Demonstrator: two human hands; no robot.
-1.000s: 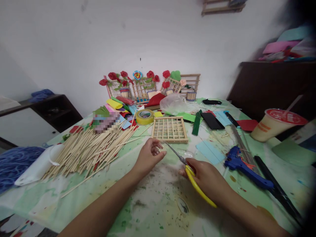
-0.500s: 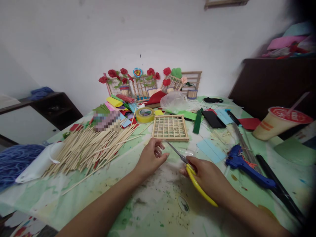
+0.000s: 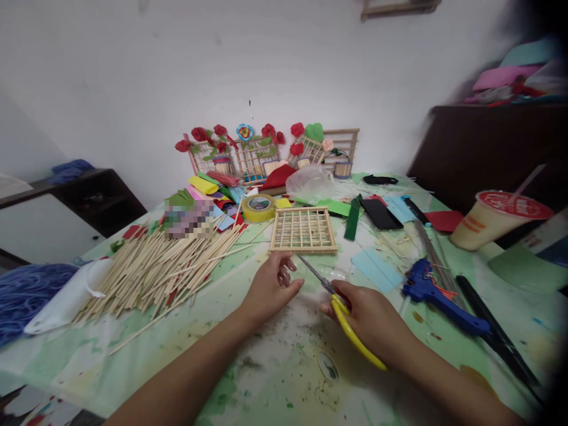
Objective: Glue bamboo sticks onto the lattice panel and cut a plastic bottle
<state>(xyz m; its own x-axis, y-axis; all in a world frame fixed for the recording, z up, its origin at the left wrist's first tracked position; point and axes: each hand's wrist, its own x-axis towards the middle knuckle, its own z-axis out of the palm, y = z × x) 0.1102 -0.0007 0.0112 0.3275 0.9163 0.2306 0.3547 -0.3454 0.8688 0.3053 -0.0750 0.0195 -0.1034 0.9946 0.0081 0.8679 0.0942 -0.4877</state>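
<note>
My right hand (image 3: pixel 368 313) grips long-nose pliers (image 3: pixel 327 285) by their yellow handles, the slim metal jaws pointing up and left. Just left of the jaw tip is my left hand (image 3: pixel 271 287), its fingers loosely curled and the thumb apart. Nothing shows between those fingers. Beyond both hands a small lattice panel of wooden sticks (image 3: pixel 304 250) lies on the table. The jaw tip comes close to its front edge; whether they touch I cannot tell.
Left lies a heap of thin sticks (image 3: pixel 151 269) and blue cord (image 3: pixel 33 296). A tape roll (image 3: pixel 258 209) sits behind. On the right are a phone (image 3: pixel 381 213), a blue glue gun (image 3: pixel 444 302) and a drink cup (image 3: pixel 492 222). Lattices with paper flowers (image 3: pixel 260 151) lean against the wall.
The view has shifted slightly, so everything on the table appears a little further left. Both hands and the pliers keep nearly the same pose.
</note>
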